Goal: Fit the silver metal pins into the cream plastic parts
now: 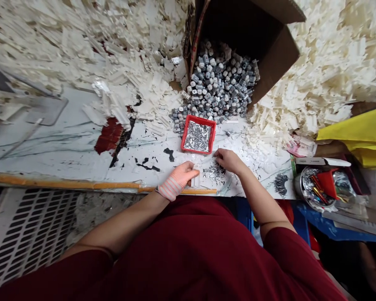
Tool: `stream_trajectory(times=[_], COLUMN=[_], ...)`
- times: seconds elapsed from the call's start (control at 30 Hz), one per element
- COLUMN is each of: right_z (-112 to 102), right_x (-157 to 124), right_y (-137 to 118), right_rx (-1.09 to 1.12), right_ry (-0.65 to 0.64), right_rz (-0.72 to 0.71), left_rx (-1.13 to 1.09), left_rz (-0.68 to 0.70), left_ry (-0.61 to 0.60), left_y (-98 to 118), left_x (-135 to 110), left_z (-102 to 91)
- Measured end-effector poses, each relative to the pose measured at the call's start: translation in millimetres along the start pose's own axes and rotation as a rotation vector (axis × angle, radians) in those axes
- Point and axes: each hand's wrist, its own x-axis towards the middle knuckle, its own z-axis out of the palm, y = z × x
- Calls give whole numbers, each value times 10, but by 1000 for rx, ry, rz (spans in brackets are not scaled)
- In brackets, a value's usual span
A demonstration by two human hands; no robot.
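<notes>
Head view — metal pins [214,175], long axes mixed

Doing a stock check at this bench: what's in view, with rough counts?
white plastic pieces: too many to count, cream, heaped at the back and right
cardboard box: one, brown, on its side at the back
grey parts: too many to count, grey, spilling from the box
tray: one, red, foil-lined, mid-bench
metal pins: small pile, silver, between the hands
wooden strip: one, orange-brown, along the front edge
yellow sheet: one, yellow, far right
left hand: one, pink striped glove, beside the pins
right hand: one, bare, at the pins
</notes>
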Motion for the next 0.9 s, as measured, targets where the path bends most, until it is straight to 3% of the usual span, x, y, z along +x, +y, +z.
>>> stream_trajectory(times=[0.13, 0.23, 0.4, 0.73, 0.9], right_z=[118, 221, 297, 297, 319], right_x=[-202, -334, -422, -516, -476], right_y=[-90, -253, -463, -566, -523], right_rx=[453, 700, 630, 402, 734], right_ry=[110, 117, 156, 196, 67], right_rz=[46, 13, -49, -77, -24], left_rx=[-44, -46, 9, -31, -102], left_rz=[-4, 3, 25, 36, 62], left_ry=[27, 34, 18, -14, -38], left_y=[21, 22, 36, 20, 72], left_x=[12, 17, -28, -117, -180], left_z=[44, 70, 61, 22, 30])
